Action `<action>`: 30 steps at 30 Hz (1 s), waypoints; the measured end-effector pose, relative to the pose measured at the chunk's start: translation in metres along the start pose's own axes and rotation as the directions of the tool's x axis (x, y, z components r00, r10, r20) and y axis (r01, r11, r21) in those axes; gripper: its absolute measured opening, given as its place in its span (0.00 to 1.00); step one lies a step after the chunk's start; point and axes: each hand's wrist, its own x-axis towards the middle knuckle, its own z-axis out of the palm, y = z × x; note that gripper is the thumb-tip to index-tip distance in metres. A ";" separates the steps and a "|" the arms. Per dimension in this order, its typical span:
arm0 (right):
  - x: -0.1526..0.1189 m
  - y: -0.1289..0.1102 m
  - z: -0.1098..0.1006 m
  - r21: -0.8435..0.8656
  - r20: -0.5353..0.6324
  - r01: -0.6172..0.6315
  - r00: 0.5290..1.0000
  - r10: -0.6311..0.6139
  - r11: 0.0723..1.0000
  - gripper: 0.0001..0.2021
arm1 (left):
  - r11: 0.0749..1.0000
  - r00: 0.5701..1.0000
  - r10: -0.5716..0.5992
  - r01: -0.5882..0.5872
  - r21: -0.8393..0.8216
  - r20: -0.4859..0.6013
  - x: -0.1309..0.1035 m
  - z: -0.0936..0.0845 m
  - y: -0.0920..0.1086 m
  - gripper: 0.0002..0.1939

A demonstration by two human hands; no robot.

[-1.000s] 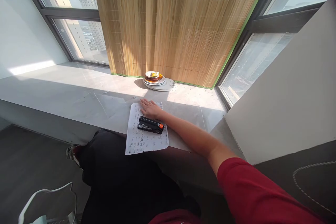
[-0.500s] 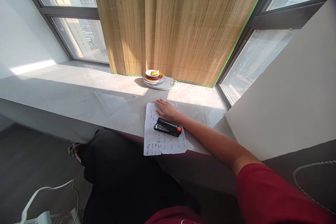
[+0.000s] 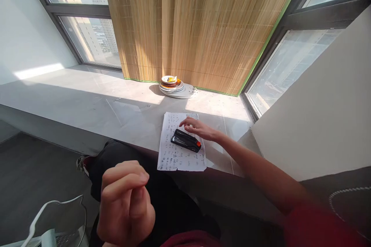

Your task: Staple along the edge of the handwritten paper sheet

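My left hand [image 3: 126, 200] is raised close to the camera, its fingers curled inward in a pinch; anything between the fingertips is hidden. Over the upper right part of a handwritten paper sheet [image 3: 168, 142] is my right hand [image 3: 197, 126], fingers apart and holding nothing. A black stapler-like object [image 3: 186, 141] with an orange-red end lies on the sheet, just below my right hand. The sheet's near edge reaches the front edge of the sill.
Stacked plates [image 3: 172, 86] stand at the back of the pale window sill [image 3: 87, 102], before a bamboo blind [image 3: 185, 27]. A white cable [image 3: 48, 204] loops at the lower left. My dark-clothed legs are below the sill.
My left hand has come into view at the lower middle. My right hand has lifted off the sheet and moved right and slightly nearer, its fingers now bent a little.
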 end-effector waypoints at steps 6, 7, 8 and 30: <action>-0.014 -0.012 0.013 -0.108 0.085 0.136 0.988 -0.127 0.985 0.12 | 0.646 0.792 -0.484 0.611 -0.458 0.373 0.054 0.045 -0.083 0.10; -0.012 -0.009 0.017 -0.111 0.042 0.139 0.990 -0.135 0.984 0.09 | 0.573 0.747 -0.513 0.665 -0.479 0.423 0.066 0.054 -0.104 0.09; -0.009 -0.006 0.020 -0.112 -0.005 0.137 0.990 -0.138 0.984 0.07 | 0.552 0.745 -0.520 0.666 -0.502 0.417 0.077 0.063 -0.125 0.08; -0.008 0.012 0.013 -0.041 -0.496 0.008 0.868 -0.028 0.999 0.15 | 0.584 0.677 -0.400 0.708 -0.397 0.618 0.075 0.063 -0.190 0.13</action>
